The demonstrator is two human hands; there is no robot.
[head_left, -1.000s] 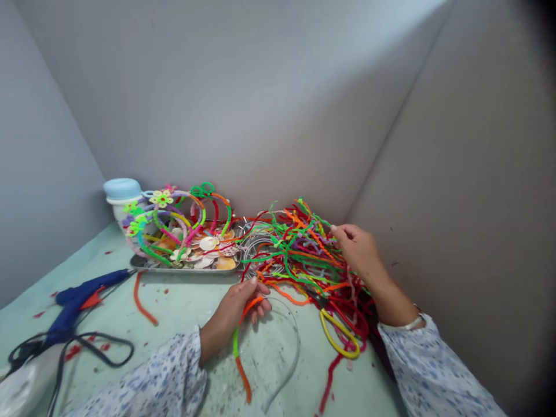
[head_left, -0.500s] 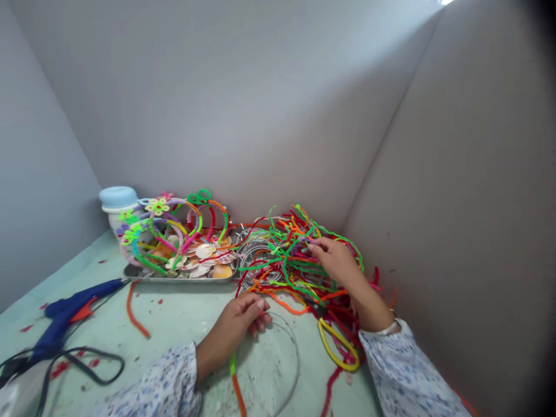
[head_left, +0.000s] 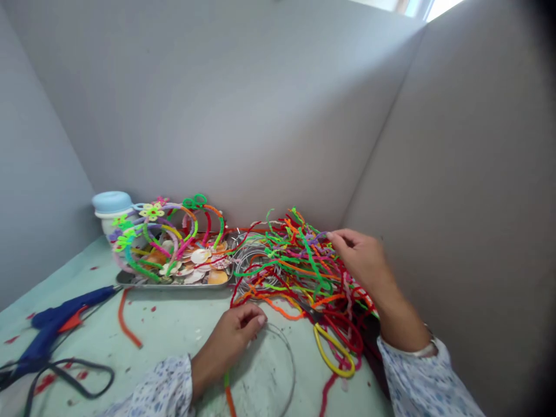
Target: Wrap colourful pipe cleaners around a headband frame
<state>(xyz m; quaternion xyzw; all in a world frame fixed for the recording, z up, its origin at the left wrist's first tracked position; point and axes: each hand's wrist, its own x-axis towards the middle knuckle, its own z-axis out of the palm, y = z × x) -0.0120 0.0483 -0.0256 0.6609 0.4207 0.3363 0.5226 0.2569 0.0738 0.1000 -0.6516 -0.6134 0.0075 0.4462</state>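
My left hand (head_left: 230, 337) is closed on a thin wire hoop (head_left: 292, 359), which curves out to the right from the fingertips. A stretch of green and orange fuzzy covering (head_left: 229, 397) shows on the hoop below that hand. Over the right side of a tangled heap of pipe cleaners (head_left: 299, 260), my right hand (head_left: 365, 263) pinches the end of a purple pipe cleaner (head_left: 319, 236); its other end is lost in the heap. Scissors (head_left: 334, 350) with a yellow handle loop lie at the front of the heap, blades partly covered.
A metal tray (head_left: 174, 285) holds seashells (head_left: 201, 256) and several decorated headbands (head_left: 191, 223). Behind it stands a jar with a blue lid (head_left: 112, 202). At the left lie a blue glue gun (head_left: 65, 315), its black cord and an orange pipe cleaner (head_left: 125, 324). Wire coils (head_left: 256, 263) sit beside the heap.
My right hand has moved right, drawing the purple pipe cleaner partly out of the heap. My left hand keeps hold of the wire hoop. The view has shifted slightly.
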